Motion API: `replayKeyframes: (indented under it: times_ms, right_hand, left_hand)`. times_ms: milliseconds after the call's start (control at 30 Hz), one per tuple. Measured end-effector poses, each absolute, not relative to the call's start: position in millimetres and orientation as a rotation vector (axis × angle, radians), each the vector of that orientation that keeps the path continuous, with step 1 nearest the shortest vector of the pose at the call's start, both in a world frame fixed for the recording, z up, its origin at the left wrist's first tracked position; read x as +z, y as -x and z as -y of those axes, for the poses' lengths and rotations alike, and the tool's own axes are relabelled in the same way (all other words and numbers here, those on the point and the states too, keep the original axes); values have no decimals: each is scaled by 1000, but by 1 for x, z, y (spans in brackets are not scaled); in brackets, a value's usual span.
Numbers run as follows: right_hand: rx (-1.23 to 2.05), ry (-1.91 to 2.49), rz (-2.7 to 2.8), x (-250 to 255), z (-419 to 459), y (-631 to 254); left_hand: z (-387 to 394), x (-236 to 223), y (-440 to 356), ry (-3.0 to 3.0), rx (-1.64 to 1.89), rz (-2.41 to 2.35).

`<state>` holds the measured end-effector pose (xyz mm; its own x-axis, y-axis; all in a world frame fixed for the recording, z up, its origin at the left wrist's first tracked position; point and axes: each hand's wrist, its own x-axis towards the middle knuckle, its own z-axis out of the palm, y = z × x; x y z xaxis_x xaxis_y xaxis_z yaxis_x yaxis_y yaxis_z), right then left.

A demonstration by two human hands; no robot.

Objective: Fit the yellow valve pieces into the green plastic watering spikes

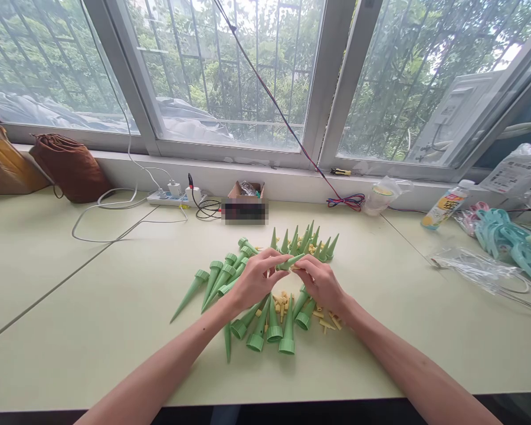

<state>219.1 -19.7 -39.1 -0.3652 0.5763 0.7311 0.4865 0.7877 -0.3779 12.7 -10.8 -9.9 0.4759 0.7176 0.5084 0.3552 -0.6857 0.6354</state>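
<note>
My left hand pinches a green plastic spike, hollow-capped like the others, its pointed end up to the right. Right beside it, my right hand has thumb and fingers pressed together at the spike's side; whatever they grip is too small and hidden to make out. Several green spikes lie left of my hands, such as one tilted spike. Nearer me, more lie with ridged caps forward, including a front spike. Small yellow plastic pieces are heaped between my forearms. Behind my hands, several spikes stand points up.
A small cardboard box, a power strip with cables and a brown drawstring bag line the windowsill side. To the right are a plastic cup, a drink bottle, clear wrapping and teal straps.
</note>
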Motion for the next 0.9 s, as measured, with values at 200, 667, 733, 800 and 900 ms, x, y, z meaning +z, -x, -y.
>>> replayKeyframes:
  times_ms: [200, 667, 733, 800, 900]
  right_hand:
    - [168, 807, 2030, -36, 22, -218]
    - [-51, 800, 1844, -32, 23, -214]
    - [-80, 800, 1853, -33, 22, -214]
    - [-110, 789, 1862, -34, 22, -214]
    - [-147, 754, 1883, -35, 22, -213]
  left_hand:
    - [11, -10, -12, -2373, 1137, -841]
    - [16, 7, -14, -1947, 1174, -1128]
    - [15, 8, -14, -1892, 1111, -1150]
    - [15, 9, -15, -1845, 1060, -1157]
    - [15, 10, -16, -1824, 980, -1148]
